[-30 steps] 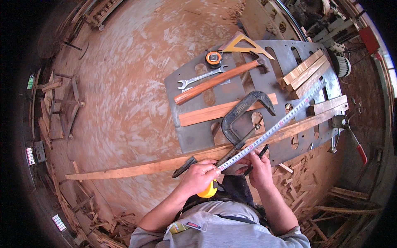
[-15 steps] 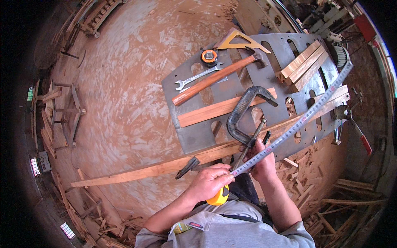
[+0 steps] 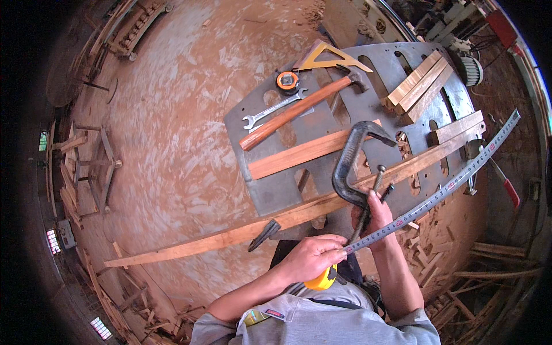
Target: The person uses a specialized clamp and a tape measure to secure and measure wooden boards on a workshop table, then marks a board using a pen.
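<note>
My left hand (image 3: 313,259) is closed, pinching the blade of a tape measure (image 3: 323,280) whose yellow case sits just below the fingers. The pulled-out tape blade (image 3: 428,202) runs up to the right, across my right forearm and past the table's right edge. In my right hand (image 3: 376,215) is a dark C-clamp (image 3: 345,167), held by its screw end, with the frame tilted over the table. A thin dark tip (image 3: 388,190) pokes out beside the right fingers; I cannot make out what it is. Beneath the clamp lies a long wooden strip (image 3: 230,234).
On the slotted metal table (image 3: 276,198) lie a hammer (image 3: 299,112), a wrench (image 3: 273,109), an orange-and-black tape measure (image 3: 287,81), a set square (image 3: 322,57), a short board (image 3: 305,155) and stacked wood pieces (image 3: 420,86). A red-handled clamp (image 3: 509,190) juts from the right. Offcuts (image 3: 428,259) litter the floor.
The tape blade has swung right and down, its free end now beyond the table's right edge. Both hands have shifted right in view, carrying the clamp and the yellow case.
</note>
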`<state>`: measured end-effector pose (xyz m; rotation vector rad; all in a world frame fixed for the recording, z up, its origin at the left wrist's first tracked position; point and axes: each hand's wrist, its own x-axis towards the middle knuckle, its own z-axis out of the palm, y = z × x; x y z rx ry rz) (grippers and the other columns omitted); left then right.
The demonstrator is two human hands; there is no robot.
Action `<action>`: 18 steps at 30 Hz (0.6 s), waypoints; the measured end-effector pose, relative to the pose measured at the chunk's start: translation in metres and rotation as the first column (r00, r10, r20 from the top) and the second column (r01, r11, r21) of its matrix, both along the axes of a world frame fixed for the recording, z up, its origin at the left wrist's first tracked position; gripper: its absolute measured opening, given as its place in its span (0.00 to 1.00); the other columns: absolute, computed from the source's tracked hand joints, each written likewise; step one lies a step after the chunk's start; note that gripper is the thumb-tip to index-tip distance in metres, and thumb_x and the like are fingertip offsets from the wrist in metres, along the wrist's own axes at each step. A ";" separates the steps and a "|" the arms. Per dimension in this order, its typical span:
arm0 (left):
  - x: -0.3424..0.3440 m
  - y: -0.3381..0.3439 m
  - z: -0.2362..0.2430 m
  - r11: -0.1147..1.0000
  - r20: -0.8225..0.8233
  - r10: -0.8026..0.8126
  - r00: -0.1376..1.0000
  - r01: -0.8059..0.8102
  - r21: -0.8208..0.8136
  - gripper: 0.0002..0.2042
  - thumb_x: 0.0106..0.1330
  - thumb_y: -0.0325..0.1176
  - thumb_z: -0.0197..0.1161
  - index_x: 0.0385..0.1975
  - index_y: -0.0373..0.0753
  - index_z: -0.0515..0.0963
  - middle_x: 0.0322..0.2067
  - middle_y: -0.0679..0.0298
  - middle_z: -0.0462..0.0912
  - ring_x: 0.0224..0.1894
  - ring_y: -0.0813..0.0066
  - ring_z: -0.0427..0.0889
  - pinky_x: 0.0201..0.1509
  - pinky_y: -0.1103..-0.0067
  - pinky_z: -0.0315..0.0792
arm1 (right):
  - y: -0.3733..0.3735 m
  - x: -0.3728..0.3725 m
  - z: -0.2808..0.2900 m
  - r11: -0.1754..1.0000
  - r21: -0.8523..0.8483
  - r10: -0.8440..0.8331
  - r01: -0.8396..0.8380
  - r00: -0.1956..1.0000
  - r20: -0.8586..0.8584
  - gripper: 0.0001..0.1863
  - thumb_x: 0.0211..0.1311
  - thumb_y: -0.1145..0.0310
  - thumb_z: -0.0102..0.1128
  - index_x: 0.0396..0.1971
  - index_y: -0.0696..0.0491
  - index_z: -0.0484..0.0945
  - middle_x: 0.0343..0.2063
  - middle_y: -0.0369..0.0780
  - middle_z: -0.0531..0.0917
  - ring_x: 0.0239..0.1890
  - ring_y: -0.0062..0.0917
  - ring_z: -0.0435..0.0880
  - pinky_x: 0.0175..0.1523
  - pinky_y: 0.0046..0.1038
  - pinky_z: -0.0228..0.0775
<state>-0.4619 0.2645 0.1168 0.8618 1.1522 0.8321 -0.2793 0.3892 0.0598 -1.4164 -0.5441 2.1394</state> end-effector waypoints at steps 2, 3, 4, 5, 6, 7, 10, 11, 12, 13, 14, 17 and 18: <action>-0.005 -0.006 -0.003 0.999 0.056 0.025 0.998 -0.023 -0.032 0.12 0.72 0.34 0.65 0.41 0.30 0.86 0.48 0.50 0.87 0.48 0.65 0.87 0.53 0.74 0.79 | -0.017 0.008 0.002 0.985 0.002 -0.175 0.175 0.985 0.000 0.20 0.73 0.55 0.62 0.57 0.51 0.76 0.32 0.36 0.81 0.26 0.22 0.80 0.29 0.27 0.75; -0.009 -0.007 -0.001 0.996 0.055 0.055 0.997 -0.050 -0.079 0.12 0.72 0.34 0.65 0.42 0.30 0.86 0.48 0.51 0.87 0.47 0.67 0.87 0.52 0.75 0.79 | -0.026 0.015 0.004 0.964 0.004 -0.264 0.264 0.964 0.004 0.20 0.73 0.56 0.61 0.58 0.50 0.75 0.33 0.37 0.81 0.27 0.22 0.80 0.30 0.27 0.75; -0.015 -0.008 0.003 0.989 0.057 0.084 0.995 -0.076 -0.130 0.12 0.72 0.34 0.64 0.42 0.30 0.86 0.48 0.52 0.88 0.46 0.69 0.87 0.52 0.75 0.79 | -0.032 0.025 0.009 0.954 0.018 -0.301 0.301 0.951 0.064 0.18 0.75 0.58 0.60 0.58 0.48 0.74 0.38 0.37 0.81 0.31 0.24 0.81 0.31 0.28 0.77; -0.022 -0.010 0.006 0.978 0.058 0.114 0.992 -0.102 -0.181 0.12 0.72 0.33 0.64 0.43 0.29 0.86 0.47 0.53 0.88 0.46 0.71 0.87 0.51 0.76 0.79 | -0.041 0.040 -0.002 0.914 -0.057 -0.400 0.401 0.916 0.033 0.18 0.75 0.57 0.61 0.58 0.46 0.74 0.38 0.36 0.81 0.32 0.25 0.81 0.34 0.29 0.78; -0.032 -0.014 0.004 0.986 -0.036 0.056 0.998 -0.061 -0.158 0.12 0.73 0.32 0.63 0.45 0.30 0.86 0.45 0.57 0.89 0.45 0.75 0.87 0.51 0.77 0.79 | -0.048 0.049 0.005 0.906 -0.056 -0.420 0.419 0.908 -0.011 0.18 0.75 0.57 0.62 0.59 0.45 0.74 0.38 0.36 0.80 0.33 0.25 0.81 0.36 0.29 0.78; -0.036 -0.017 0.007 0.948 0.036 0.151 0.988 -0.134 -0.287 0.12 0.75 0.33 0.61 0.47 0.31 0.86 0.42 0.61 0.90 0.43 0.78 0.86 0.49 0.78 0.79 | -0.053 0.058 0.012 0.899 -0.054 -0.438 0.435 0.897 -0.058 0.18 0.75 0.57 0.62 0.59 0.44 0.74 0.38 0.36 0.80 0.33 0.25 0.81 0.37 0.29 0.79; -0.057 -0.029 -0.002 0.887 0.118 0.326 0.938 -0.260 -0.382 0.12 0.76 0.32 0.60 0.47 0.33 0.87 0.39 0.62 0.90 0.39 0.79 0.85 0.45 0.80 0.78 | -0.067 0.088 -0.003 0.864 -0.023 -0.503 0.503 0.860 -0.080 0.19 0.76 0.51 0.59 0.61 0.42 0.74 0.35 0.35 0.81 0.33 0.23 0.80 0.35 0.27 0.76; -0.067 -0.030 -0.002 0.893 0.068 0.301 0.951 -0.256 -0.369 0.12 0.75 0.33 0.60 0.47 0.32 0.87 0.39 0.62 0.90 0.38 0.79 0.85 0.43 0.79 0.78 | -0.069 0.087 0.000 0.831 -0.024 -0.556 0.556 0.830 -0.044 0.20 0.76 0.50 0.58 0.61 0.41 0.74 0.34 0.34 0.81 0.32 0.22 0.80 0.33 0.26 0.75; -0.075 -0.031 -0.003 0.873 0.067 0.355 0.933 -0.305 -0.380 0.13 0.75 0.34 0.60 0.45 0.32 0.86 0.38 0.61 0.90 0.37 0.78 0.85 0.43 0.79 0.78 | -0.070 0.091 -0.004 0.821 -0.061 -0.571 0.568 0.820 -0.048 0.19 0.77 0.49 0.57 0.60 0.40 0.75 0.33 0.32 0.81 0.31 0.22 0.80 0.31 0.25 0.73; -0.079 -0.032 -0.009 0.853 0.082 0.406 0.910 -0.346 -0.390 0.13 0.74 0.35 0.60 0.44 0.32 0.86 0.38 0.60 0.90 0.35 0.77 0.85 0.42 0.79 0.78 | -0.071 0.099 -0.008 0.810 -0.082 -0.585 0.581 0.810 -0.045 0.19 0.77 0.48 0.56 0.59 0.39 0.75 0.31 0.31 0.81 0.30 0.21 0.80 0.30 0.25 0.72; -0.083 -0.029 -0.006 0.834 0.021 0.448 0.894 -0.409 -0.369 0.13 0.72 0.35 0.60 0.42 0.31 0.85 0.39 0.54 0.89 0.35 0.73 0.86 0.41 0.76 0.80 | -0.070 0.095 -0.004 0.828 -0.071 -0.558 0.556 0.830 0.001 0.18 0.77 0.46 0.54 0.57 0.38 0.76 0.29 0.30 0.81 0.30 0.20 0.81 0.27 0.26 0.70; -0.098 -0.033 -0.005 0.763 -0.056 0.559 0.827 -0.539 -0.356 0.13 0.70 0.36 0.59 0.37 0.30 0.82 0.37 0.47 0.89 0.32 0.69 0.87 0.38 0.75 0.82 | -0.072 0.090 -0.011 0.774 -0.105 -0.626 0.624 0.780 0.018 0.17 0.79 0.47 0.52 0.57 0.40 0.76 0.30 0.33 0.83 0.31 0.22 0.82 0.24 0.24 0.68; -0.103 -0.035 -0.006 0.777 -0.029 0.558 0.829 -0.534 -0.333 0.13 0.71 0.36 0.59 0.38 0.30 0.82 0.37 0.48 0.88 0.32 0.69 0.87 0.39 0.75 0.81 | -0.075 0.096 -0.021 0.793 -0.117 -0.607 0.598 0.792 -0.071 0.17 0.79 0.48 0.52 0.59 0.40 0.75 0.30 0.34 0.83 0.31 0.23 0.82 0.23 0.25 0.69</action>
